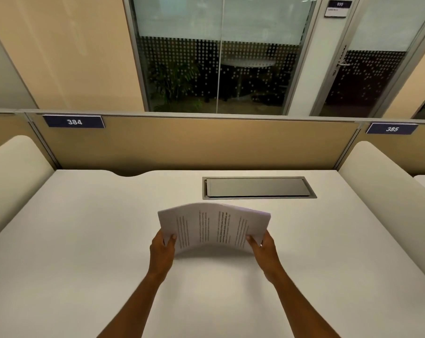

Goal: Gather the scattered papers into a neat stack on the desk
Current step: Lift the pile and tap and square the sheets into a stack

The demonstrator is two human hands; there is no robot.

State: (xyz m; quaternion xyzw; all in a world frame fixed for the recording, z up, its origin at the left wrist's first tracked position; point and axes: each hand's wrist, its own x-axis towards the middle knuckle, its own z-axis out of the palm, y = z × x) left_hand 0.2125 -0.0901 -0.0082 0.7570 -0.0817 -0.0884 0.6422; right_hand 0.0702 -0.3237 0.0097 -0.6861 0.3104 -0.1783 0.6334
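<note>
A stack of white printed papers (213, 228) is held between both hands above the middle of the white desk (84, 240). The sheets bow upward in an arch, printed side toward me. My left hand (161, 252) grips the stack's left edge, thumb on top. My right hand (265, 250) grips the right edge the same way. The stack's lower edge hangs just above the desk and casts a shadow on it. No loose sheets show elsewhere on the desk.
A grey cable hatch (259, 187) is set flush into the desk behind the papers. A tan partition (194, 142) with number plates 384 and 385 closes the far side. Rounded white dividers (8, 176) (387, 189) bound the desk left and right.
</note>
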